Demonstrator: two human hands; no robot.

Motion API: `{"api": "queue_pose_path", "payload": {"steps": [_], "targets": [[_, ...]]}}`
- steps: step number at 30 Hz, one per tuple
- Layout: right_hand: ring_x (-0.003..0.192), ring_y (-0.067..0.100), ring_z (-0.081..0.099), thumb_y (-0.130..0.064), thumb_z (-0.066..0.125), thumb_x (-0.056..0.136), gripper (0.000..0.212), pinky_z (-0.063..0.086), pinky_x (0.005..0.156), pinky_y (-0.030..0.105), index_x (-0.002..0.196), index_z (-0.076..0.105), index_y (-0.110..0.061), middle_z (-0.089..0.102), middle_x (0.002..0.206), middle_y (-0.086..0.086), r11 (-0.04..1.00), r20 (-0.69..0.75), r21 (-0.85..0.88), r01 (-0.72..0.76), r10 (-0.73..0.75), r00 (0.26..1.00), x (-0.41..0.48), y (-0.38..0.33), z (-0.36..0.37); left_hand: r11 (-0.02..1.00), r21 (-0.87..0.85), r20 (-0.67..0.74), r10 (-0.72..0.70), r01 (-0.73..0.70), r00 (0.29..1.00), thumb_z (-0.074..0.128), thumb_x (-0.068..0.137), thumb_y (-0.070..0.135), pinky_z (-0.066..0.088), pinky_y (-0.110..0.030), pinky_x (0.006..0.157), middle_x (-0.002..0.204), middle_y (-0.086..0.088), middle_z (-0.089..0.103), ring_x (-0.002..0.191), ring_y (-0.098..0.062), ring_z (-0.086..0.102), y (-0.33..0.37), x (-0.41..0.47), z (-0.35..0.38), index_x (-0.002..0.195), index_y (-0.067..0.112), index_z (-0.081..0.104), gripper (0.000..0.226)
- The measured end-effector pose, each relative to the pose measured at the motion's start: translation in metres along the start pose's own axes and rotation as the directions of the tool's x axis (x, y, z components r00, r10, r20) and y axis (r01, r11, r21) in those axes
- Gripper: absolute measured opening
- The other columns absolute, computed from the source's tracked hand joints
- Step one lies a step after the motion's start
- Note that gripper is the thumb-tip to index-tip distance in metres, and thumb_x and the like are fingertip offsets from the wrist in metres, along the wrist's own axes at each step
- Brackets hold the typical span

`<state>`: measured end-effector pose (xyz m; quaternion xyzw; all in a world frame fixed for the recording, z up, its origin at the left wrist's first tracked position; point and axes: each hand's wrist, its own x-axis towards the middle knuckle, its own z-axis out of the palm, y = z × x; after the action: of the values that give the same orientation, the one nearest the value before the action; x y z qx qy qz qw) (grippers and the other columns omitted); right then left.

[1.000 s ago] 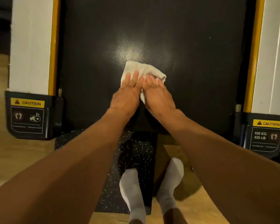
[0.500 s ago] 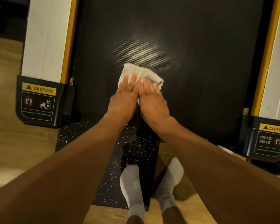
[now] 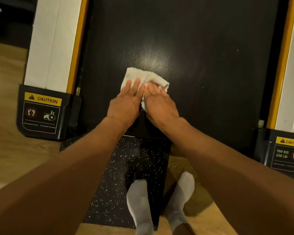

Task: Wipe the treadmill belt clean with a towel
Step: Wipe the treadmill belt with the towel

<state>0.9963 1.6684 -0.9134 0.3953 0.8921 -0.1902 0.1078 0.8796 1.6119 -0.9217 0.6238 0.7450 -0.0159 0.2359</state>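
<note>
A crumpled white towel [image 3: 148,78] lies on the black treadmill belt [image 3: 210,65], close to the belt's near end and a little left of its middle. My left hand [image 3: 126,104] and my right hand [image 3: 161,106] press flat on the towel side by side, fingers forward and thumbs nearly touching. The towel's far half sticks out beyond my fingertips, and a small strip shows between my hands. A bright glare spot sits on the belt just beyond the towel.
White side rails with yellow edging [image 3: 49,43] [image 3: 285,61] flank the belt. Black end caps with caution labels [image 3: 42,112] [image 3: 287,153] sit at the rear corners. My feet in white socks [image 3: 139,204] stand on a speckled black mat [image 3: 119,180] over wood floor.
Both hands stay pressed on the towel and have slid it slightly to the left along the belt. The camera view has also shifted.
</note>
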Motion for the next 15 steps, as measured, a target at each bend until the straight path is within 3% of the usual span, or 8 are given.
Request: {"api": "queue_pose_path", "payload": {"steps": [5, 9, 15], "targets": [[0.148, 0.023, 0.013, -0.017, 0.034, 0.103, 0.053, 0.011, 0.119, 0.034, 0.152, 0.017, -0.008, 0.017, 0.159, 0.007, 0.998, -0.031, 0.028, -0.049, 0.050, 0.998, 0.037, -0.014, -0.004, 0.998, -0.004, -0.071, -0.059, 0.059, 0.996, 0.044, 0.098, 0.025, 0.040, -0.042, 0.103, 0.161, 0.005, 0.000, 0.148, -0.019, 0.002, -0.013, 0.021, -0.010, 0.153, 0.024, 0.009, 0.065], [0.132, 0.026, 0.041, -0.016, 0.031, 0.099, 0.042, 0.027, 0.115, 0.035, 0.138, 0.043, -0.007, 0.046, 0.139, 0.008, 0.999, -0.234, 0.052, 0.005, 0.007, 0.972, 0.044, -0.003, 0.019, 0.998, 0.016, -0.191, -0.052, 0.056, 0.980, 0.040, 0.099, 0.026, 0.041, -0.034, 0.101, 0.161, 0.004, 0.002, 0.148, -0.018, 0.002, -0.013, 0.019, 0.006, 0.153, 0.023, 0.010, 0.063], [0.133, 0.025, 0.044, -0.009, 0.043, 0.097, 0.040, 0.025, 0.117, 0.038, 0.136, 0.049, -0.002, 0.053, 0.137, 0.013, 0.989, -0.466, 0.000, 0.149, -0.132, 0.875, 0.050, 0.014, 0.051, 0.997, 0.048, -0.318, -0.040, 0.058, 0.947, 0.038, 0.099, 0.037, 0.035, -0.031, 0.108, 0.161, 0.005, -0.001, 0.148, -0.017, -0.002, -0.013, 0.026, 0.026, 0.153, 0.023, 0.006, 0.065]]}}
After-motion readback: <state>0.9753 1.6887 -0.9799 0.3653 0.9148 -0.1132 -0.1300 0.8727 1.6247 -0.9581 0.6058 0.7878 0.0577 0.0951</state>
